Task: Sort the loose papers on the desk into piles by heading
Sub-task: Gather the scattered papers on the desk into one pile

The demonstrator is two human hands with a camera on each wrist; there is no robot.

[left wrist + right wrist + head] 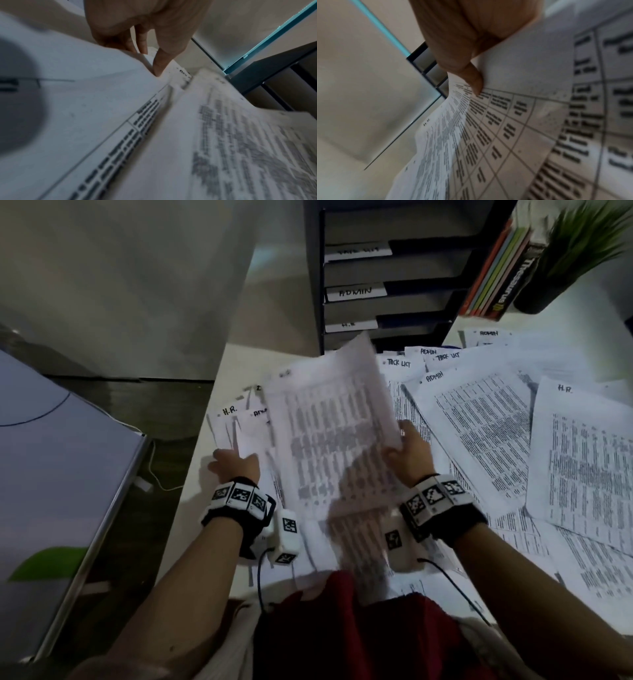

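Note:
My right hand (404, 446) pinches the right edge of a printed sheet (329, 433) and holds it, blurred, above the desk's middle. In the right wrist view my thumb (476, 83) lies on that gridded sheet (505, 121). At the desk's left edge my left hand (233, 463) sits at a small pile whose top sheets read H.R. (229, 410) and ADMIN (260, 413). My left hand (150, 62) has its thumb against a sheet edge (102, 94), and its fingertips are tucked behind that edge. Loose papers (496, 422) headed TASK LIST, ADMIN and H.R. cover the right half.
A black tray rack (428, 275) with tabs TASK LIST, ADMIN and H.R. stands at the back. Leaning books (496, 268) and a potted plant (582, 244) are to its right. The desk (274, 320) ends just left of my left hand, above the floor.

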